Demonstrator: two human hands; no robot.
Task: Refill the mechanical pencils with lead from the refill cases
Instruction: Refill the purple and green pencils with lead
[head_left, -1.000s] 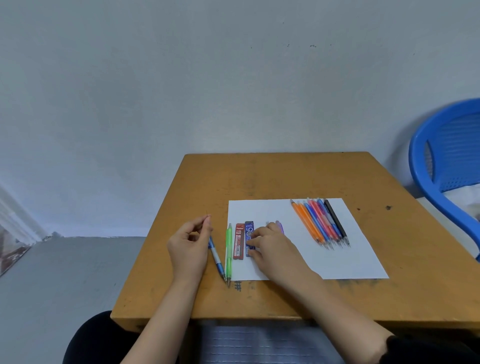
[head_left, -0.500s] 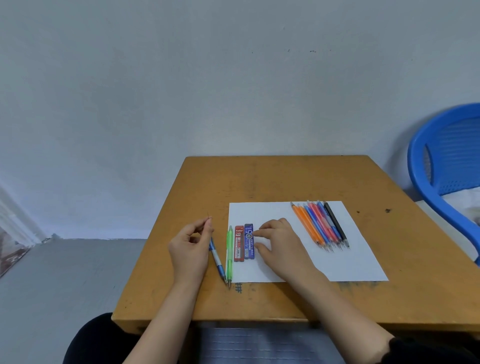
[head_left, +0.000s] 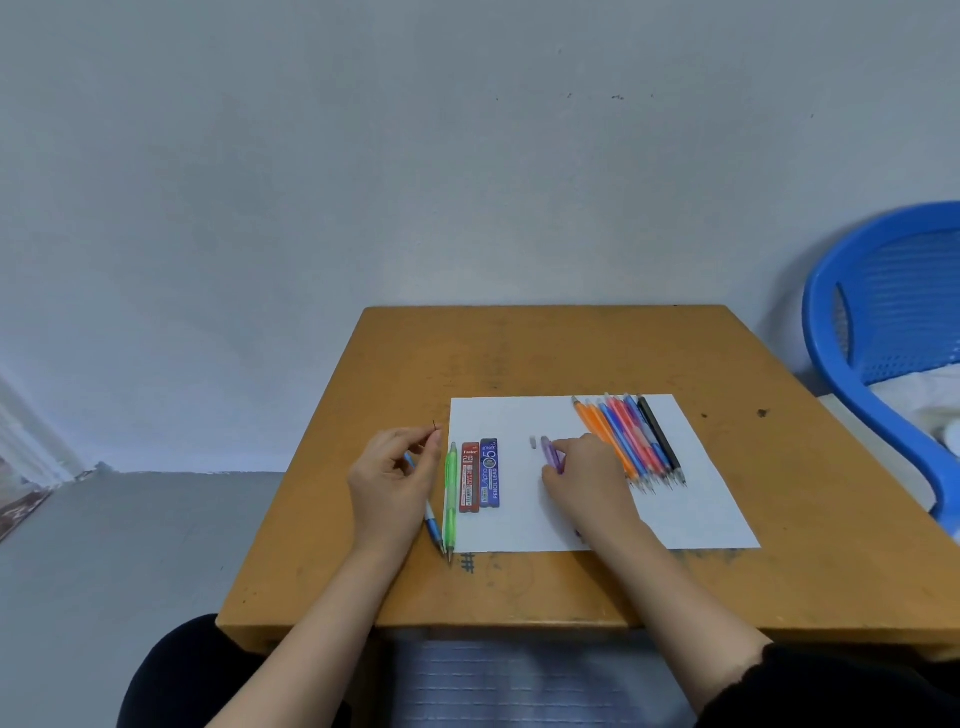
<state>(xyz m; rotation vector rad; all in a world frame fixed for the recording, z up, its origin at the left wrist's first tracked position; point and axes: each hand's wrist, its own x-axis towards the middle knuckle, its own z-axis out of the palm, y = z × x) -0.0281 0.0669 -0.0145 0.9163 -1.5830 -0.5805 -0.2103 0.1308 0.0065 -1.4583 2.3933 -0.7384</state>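
1. Bench (head_left: 519, 353): orange-brown top. A white paper (head_left: 519, 415) lies on its near half and serves as the reference below.
2. Left hand (head_left: 392, 483): rests on the bench just left of the paper. Thumb and forefinger are pressed together, pinching a thin dark lead (head_left: 435, 426) that stands up out of the fingertips. The other fingers are curled.
3. Blue pencil (head_left: 434, 527): lies off the paper's left edge, partly under the left hand, tip toward the near edge.
4. Green pencil (head_left: 450, 499): lies along the paper's left edge, beside the blue pencil, tip nearward.
5. Red case (head_left: 469, 478) and blue case (head_left: 489, 473): flat on the paper's left part, side by side and touching, just right of the green pencil.
6. Right hand (head_left: 587, 478): on the paper's middle, fingers curled round the purple pencil (head_left: 550, 452), whose far end sticks out past the fingers.
7. Small pale cap (head_left: 533, 442): on the paper, just left of the purple pencil's far end, apart from it.
8. Pencil row (head_left: 628, 439): orange, blue, pink and black pencils packed together on the paper's right part, tips nearward.
9. Blue chair (head_left: 883, 312): beyond the bench, far right of the paper.
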